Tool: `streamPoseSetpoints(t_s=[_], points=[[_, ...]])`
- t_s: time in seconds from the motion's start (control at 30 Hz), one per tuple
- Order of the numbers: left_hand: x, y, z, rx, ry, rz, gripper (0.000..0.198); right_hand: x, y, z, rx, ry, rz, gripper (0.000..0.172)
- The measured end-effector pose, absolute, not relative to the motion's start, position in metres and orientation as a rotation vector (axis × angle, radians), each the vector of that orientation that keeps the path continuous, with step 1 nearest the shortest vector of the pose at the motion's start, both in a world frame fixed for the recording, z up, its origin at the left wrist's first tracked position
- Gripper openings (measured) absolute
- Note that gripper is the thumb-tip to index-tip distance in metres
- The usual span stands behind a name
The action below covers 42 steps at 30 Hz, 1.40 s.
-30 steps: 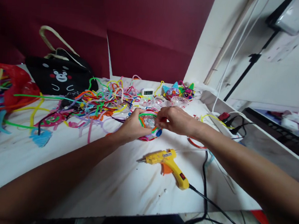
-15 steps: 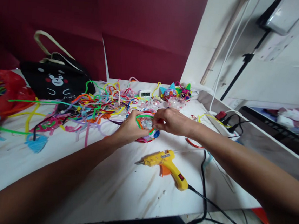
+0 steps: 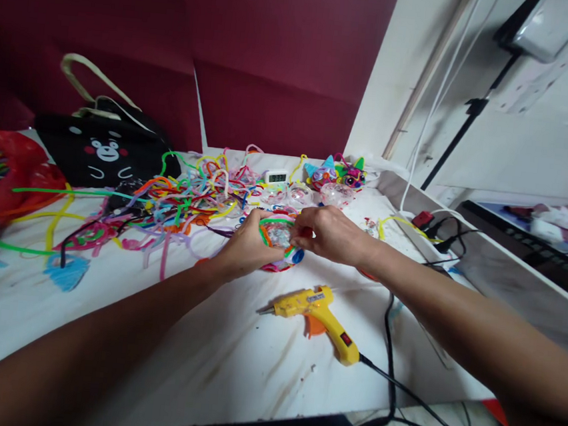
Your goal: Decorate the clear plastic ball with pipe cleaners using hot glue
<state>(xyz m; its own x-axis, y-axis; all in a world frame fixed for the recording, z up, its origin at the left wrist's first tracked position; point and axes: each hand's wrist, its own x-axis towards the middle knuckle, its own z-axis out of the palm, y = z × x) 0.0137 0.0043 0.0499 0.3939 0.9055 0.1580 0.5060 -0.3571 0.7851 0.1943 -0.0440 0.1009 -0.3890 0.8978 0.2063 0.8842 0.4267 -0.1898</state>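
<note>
A round craft piece [image 3: 278, 234], edged with green, orange and blue pipe cleaners around a clear, shiny middle, is held just over the white table. My left hand [image 3: 248, 246] grips it from the left, thumb along the near side. At its right rim, my right hand [image 3: 329, 234] has its fingers pinched together; whatever is between the fingertips is too small to make out. A yellow hot glue gun [image 3: 317, 313] with an orange trigger lies on the table nearer to me, nozzle pointing left, touched by neither hand.
Tangled pipe cleaners [image 3: 190, 190] cover the back left, beside a black bag [image 3: 103, 152] and a red plastic bag [image 3: 27, 168]. Farther back stand a small digital clock [image 3: 276, 177] and colourful decorated figures [image 3: 335, 172]. A power strip [image 3: 429, 240] sits right; the glue gun's black cord [image 3: 390, 364] hangs off the front edge.
Both hands stay on the craft piece in nearly the same pose. My right forearm has dropped slightly, and the whole view has shifted a little.
</note>
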Motion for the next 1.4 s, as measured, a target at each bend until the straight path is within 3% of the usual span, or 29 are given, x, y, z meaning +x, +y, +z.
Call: streamPoseSetpoints(t_s=[0.6, 0.9, 1.4], points=[[0.0, 0.014, 0.051, 1.904, 0.939, 0.73, 0.051, 0.192, -0.043, 0.099, -1.602, -2.304, 0.097, 0.008], [0.009, 0.008, 0.062, 2.142, 1.217, 0.647, 0.06, 0.192, -0.042, 0.099, -1.596, -2.312, 0.066, 0.007], [0.01, 0.013, 0.06, 2.097, 1.193, 0.697, 0.062, 0.195, -0.045, 0.098, -1.399, -2.321, 0.02, 0.009]])
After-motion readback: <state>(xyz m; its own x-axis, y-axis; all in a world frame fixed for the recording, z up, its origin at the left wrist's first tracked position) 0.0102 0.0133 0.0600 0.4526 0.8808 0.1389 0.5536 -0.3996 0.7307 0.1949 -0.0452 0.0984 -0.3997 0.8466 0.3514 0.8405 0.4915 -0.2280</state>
